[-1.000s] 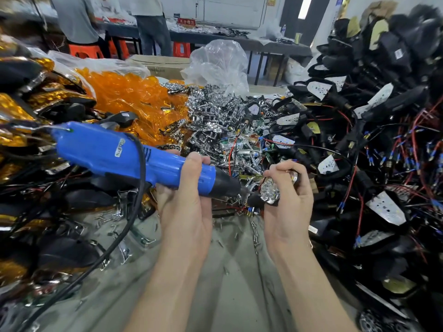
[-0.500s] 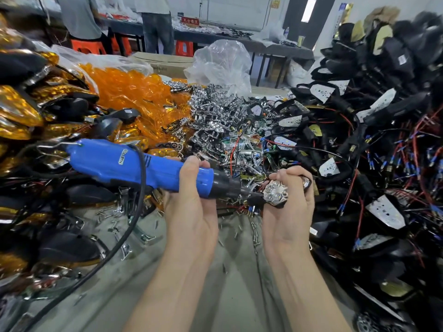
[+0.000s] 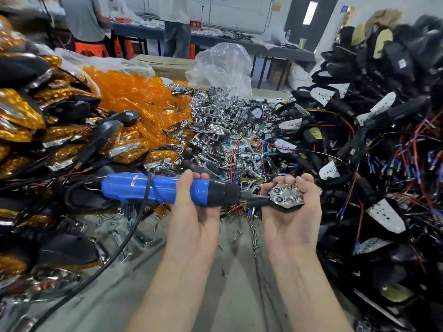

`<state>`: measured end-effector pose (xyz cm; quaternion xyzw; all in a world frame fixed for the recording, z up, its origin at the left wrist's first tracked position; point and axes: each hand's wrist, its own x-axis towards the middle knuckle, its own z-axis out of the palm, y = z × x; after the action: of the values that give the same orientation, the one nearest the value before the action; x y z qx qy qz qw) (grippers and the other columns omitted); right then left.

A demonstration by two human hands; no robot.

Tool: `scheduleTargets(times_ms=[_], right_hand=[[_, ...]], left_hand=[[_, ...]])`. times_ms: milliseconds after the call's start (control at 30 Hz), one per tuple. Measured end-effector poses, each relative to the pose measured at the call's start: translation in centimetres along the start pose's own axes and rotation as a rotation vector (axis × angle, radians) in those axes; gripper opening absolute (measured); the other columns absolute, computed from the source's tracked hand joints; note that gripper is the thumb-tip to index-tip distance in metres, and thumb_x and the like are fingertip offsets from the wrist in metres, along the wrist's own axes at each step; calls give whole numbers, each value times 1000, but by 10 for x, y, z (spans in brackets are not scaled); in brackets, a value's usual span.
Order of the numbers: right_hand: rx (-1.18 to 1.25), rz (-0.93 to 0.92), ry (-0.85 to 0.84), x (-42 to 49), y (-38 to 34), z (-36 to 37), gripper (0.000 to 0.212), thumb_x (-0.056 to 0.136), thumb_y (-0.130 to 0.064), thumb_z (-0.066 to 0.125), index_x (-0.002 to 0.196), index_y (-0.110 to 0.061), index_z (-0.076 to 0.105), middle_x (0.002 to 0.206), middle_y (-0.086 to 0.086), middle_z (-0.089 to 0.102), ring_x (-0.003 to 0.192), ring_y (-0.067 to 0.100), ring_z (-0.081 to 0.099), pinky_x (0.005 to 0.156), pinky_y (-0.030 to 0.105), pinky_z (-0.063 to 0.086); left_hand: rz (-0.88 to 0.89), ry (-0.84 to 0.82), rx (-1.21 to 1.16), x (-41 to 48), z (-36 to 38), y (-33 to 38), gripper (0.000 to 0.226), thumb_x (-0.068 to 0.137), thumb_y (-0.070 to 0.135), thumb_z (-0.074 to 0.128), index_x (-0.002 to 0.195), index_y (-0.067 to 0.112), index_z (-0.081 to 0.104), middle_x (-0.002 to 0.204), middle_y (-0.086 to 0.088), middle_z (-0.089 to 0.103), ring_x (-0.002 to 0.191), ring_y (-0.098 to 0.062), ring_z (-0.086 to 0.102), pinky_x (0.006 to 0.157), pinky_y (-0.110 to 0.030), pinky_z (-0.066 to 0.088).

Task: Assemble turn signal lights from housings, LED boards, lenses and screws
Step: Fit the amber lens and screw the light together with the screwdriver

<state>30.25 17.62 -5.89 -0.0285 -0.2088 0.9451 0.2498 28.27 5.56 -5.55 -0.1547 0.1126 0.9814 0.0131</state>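
Two hands in view, both occupied.

Left hand (image 3: 194, 212): palm up, curled round the blue electric screwdriver (image 3: 167, 188); barrel near level, bit pointing right, cord trailing down-left.

Right hand (image 3: 293, 219): cupped under a partly built turn signal (image 3: 286, 196), fingers curled over its far edge. Black housing beneath, chrome reflector with LEDs on top, no lens fitted.

Bit tip: at the left end of that reflector, apparently touching; any screw beneath too small to make out.

Changed over the last second: assembly tipped face-up toward the camera, several reflector cells now plain where only a glint showed before; screwdriver swung from a downward slant to near level; bit kept against the piece throughout.

Judged meaning: screw-driving on the reflector in hand or just ending, lens fitting still to come.

On the desk (image 3: 239, 295): orange lenses (image 3: 134, 92) back left, chrome reflectors (image 3: 215, 121) centre, wired black housings (image 3: 398, 56) right, finished amber lights (image 3: 21, 111) far left, loose screws (image 3: 253, 232) between the hands.
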Motion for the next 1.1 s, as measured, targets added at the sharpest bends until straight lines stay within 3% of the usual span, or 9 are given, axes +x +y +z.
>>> scheduleTargets(times_ms=[300, 633, 667, 733, 800, 867, 933, 1000, 1100], right_hand=[[61, 50, 13, 0, 0, -1, 14, 73, -9, 69, 70, -22, 74, 76, -3, 56, 70, 15, 58, 71, 29, 52], [135, 118, 49, 2, -2, 2, 11, 90, -16, 66, 83, -16, 57, 77, -3, 55, 67, 14, 58, 71, 26, 52], [130, 118, 30, 0, -2, 5, 19, 82, -17, 75, 83, -16, 56, 78, -3, 55, 66, 14, 58, 72, 26, 51], [59, 76, -46, -3, -1, 8, 62, 41, -22, 100, 84, -16, 55, 75, -2, 61, 64, 13, 62, 69, 25, 54], [-10, 43, -33, -6, -3, 5, 86, 16, -26, 104, 86, -16, 56, 72, 0, 66, 63, 14, 66, 66, 26, 57], [-100, 69, -44, -6, -3, 0, 65, 42, -21, 103, 92, -11, 64, 81, 9, 69, 72, 20, 70, 70, 31, 60], [-51, 85, 12, -6, -3, -4, 13, 75, -22, 82, 79, -13, 74, 80, 8, 68, 70, 19, 70, 69, 30, 61], [78, 150, 53, -4, -1, -4, 20, 74, -32, 71, 58, -20, 72, 67, 0, 65, 58, 12, 66, 60, 25, 58], [122, 146, 98, -4, 1, 0, 24, 76, -35, 73, 59, -19, 70, 66, -2, 64, 58, 12, 64, 60, 26, 57]], left_hand=[[-32, 17, -31, -3, 2, 3, 11, 92, 12, 68, 99, 11, 60, 74, -4, 67, 72, -15, 69, 75, -36, 61], [-50, -36, -95, -2, 6, 8, 8, 93, 14, 66, 94, 9, 59, 76, -3, 66, 73, -15, 68, 92, -40, 56], [-52, -44, -104, -2, 7, 8, 8, 93, 15, 65, 93, 10, 59, 77, -3, 65, 72, -15, 67, 92, -39, 56], [-54, -55, -101, -2, 9, 10, 9, 94, 16, 65, 90, 10, 59, 76, -3, 64, 73, -15, 67, 95, -38, 54], [-60, -40, -96, -1, 11, 11, 10, 94, 17, 65, 90, 9, 60, 75, -4, 65, 77, -16, 66, 98, -38, 53], [-70, -13, -110, 0, 12, 12, 13, 93, 18, 68, 96, 8, 59, 76, -6, 66, 85, -18, 65, 100, -41, 52], [-70, 11, -132, 1, 15, 15, 21, 91, 19, 71, 104, 8, 59, 81, -9, 66, 93, -21, 65, 98, -43, 53], [-35, 35, -130, 3, 17, 20, 32, 90, 20, 72, 116, 7, 58, 92, -13, 66, 100, -23, 67, 96, -47, 54], [27, 23, -48, 12, 27, 25, 28, 97, 24, 63, 118, 10, 54, 112, -19, 66, 104, -30, 69, 98, -55, 52]])
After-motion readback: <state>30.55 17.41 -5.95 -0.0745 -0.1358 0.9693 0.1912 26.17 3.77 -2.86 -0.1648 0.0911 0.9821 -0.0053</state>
